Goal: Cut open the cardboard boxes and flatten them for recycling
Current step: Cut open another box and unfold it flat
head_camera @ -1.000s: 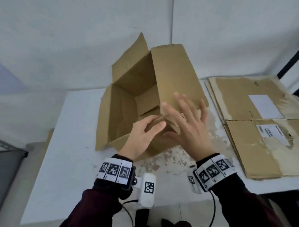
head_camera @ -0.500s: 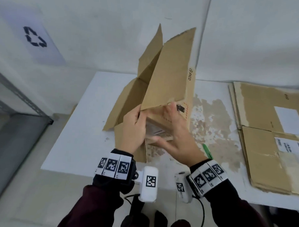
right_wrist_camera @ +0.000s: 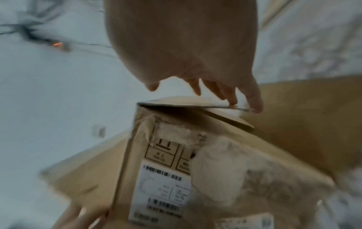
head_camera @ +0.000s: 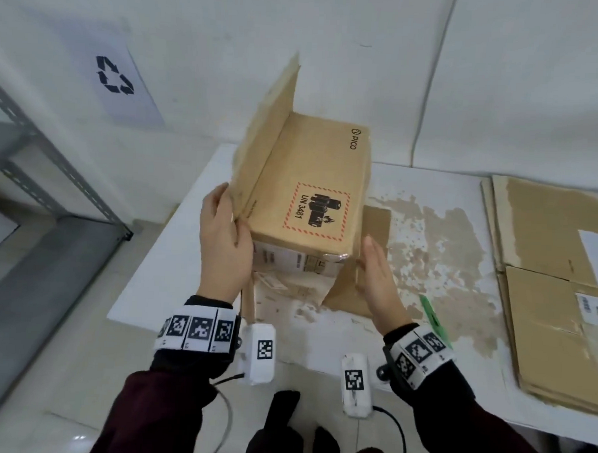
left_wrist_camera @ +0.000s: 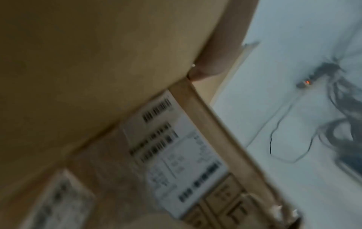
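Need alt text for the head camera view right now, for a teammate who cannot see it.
Two hands steady a brown cardboard box on a white table: the left hand grips the upright flap at its left edge, and the right hand, fingers straight, lies against its right corner. Flattened cardboard is stacked at right, beside a green pen.

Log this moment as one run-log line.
stage: box handling | cardboard box on table, one flap upright | left hand grips flap edge | right hand flat against box side | flattened boxes stacked right
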